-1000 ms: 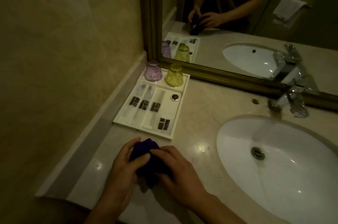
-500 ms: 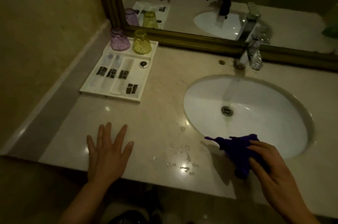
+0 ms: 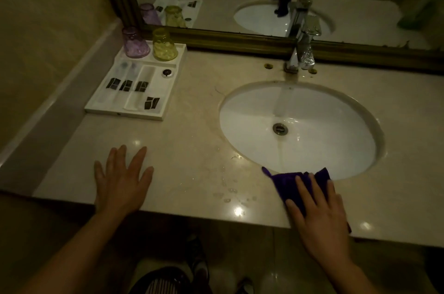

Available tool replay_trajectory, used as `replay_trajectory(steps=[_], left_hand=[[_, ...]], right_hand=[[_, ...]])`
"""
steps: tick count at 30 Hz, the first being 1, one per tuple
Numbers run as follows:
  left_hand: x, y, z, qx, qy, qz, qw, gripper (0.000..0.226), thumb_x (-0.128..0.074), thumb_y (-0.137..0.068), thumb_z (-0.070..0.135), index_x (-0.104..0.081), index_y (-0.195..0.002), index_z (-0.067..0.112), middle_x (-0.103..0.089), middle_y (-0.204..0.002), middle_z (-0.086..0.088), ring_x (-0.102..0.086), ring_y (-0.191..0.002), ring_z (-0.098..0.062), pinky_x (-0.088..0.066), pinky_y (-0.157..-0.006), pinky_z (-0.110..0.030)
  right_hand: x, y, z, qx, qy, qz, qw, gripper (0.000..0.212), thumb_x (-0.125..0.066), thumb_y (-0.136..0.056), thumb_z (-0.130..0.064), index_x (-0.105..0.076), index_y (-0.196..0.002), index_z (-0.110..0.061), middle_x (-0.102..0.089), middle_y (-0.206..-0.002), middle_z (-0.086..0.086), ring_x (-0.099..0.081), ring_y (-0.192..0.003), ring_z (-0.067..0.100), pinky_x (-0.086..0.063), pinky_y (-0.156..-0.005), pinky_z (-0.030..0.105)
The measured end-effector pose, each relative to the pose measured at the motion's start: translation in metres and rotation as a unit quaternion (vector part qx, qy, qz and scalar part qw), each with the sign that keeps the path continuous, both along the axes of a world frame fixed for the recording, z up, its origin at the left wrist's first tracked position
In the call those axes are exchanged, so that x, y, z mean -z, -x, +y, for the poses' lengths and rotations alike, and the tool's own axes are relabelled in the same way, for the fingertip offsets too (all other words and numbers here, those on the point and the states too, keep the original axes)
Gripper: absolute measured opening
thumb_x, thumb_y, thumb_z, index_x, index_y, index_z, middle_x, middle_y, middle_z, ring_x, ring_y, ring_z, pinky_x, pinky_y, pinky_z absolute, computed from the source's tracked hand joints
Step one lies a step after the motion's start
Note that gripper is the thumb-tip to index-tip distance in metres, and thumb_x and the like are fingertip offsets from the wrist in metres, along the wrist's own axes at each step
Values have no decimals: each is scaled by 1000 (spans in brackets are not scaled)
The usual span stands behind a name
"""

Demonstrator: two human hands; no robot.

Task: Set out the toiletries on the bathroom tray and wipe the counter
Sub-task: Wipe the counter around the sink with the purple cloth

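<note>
A purple cloth lies flat on the beige counter at the sink's front rim. My right hand presses down on it, fingers spread. My left hand rests flat and empty on the counter near its front edge. The white tray sits at the back left. It holds a purple cup and a yellow cup, both upside down, plus several packaged toiletries and a small round item.
A white oval sink fills the counter's right half, with a chrome tap behind it. A gold-framed mirror runs along the back. Water drops lie between my hands. A tiled wall stands to the left.
Both hands first held the bunched cloth near the tray. The right hand carried it over to the sink front and now presses it flat; the left hand lies flat on the counter.
</note>
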State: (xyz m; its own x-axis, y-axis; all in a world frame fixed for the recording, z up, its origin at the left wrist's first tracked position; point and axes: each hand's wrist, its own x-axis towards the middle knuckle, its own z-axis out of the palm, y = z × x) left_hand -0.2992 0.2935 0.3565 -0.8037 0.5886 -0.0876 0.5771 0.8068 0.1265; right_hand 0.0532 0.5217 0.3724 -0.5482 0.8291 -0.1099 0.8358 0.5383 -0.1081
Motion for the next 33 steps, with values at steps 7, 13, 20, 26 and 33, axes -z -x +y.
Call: replay_trajectory(steps=[7,13,20,26,33], left_hand=[[-5,-3,1,1,5,-11,1000,71,-12,-87,63,-17,-153,40,-7,-163,-11,6,-149,-25,10,-117,-51],[-12,-7,2,-4,-3,-10,1000,68,-15,-87,59,-21,-153,40,-11,-163,-11,2,-149,-24,8,-118,-50],[-6,-2,1,-4,-8,5,1000,69,-14,-87,61,-22,-152,39,-14,-162,-11,-2,-149,-26,5,-118,-51],[6,1,-4,15,-9,21,1000,70,-12,-88,64,-27,-151,36,-21,-159,-16,-9,-148,-32,-1,-117,-56],[9,3,-2,15,-2,24,1000,68,-18,-88,62,-31,-150,35,-23,-158,-18,-11,-146,-35,-2,-116,-59]], right_hand=[[4,82,-56,-183,8,31,983,60,-14,-98,-65,-25,-150,-38,-22,-159,-4,-5,-149,38,-11,-119,56],[15,16,-37,-164,-23,8,986,61,-16,-98,-63,-11,-153,-38,-21,-161,-1,-1,-151,25,-13,-120,47],[1,125,-60,-119,21,62,991,64,-11,-97,-61,-26,-152,-33,-21,-160,-1,-2,-149,37,-5,-120,51],[19,77,-60,-206,-26,25,978,61,-25,-97,-63,-22,-151,-35,-28,-158,-1,-13,-149,30,-14,-119,49],[-2,108,-49,13,13,81,997,54,-50,-95,-37,-43,-146,-20,-38,-153,10,-27,-143,37,-22,-118,49]])
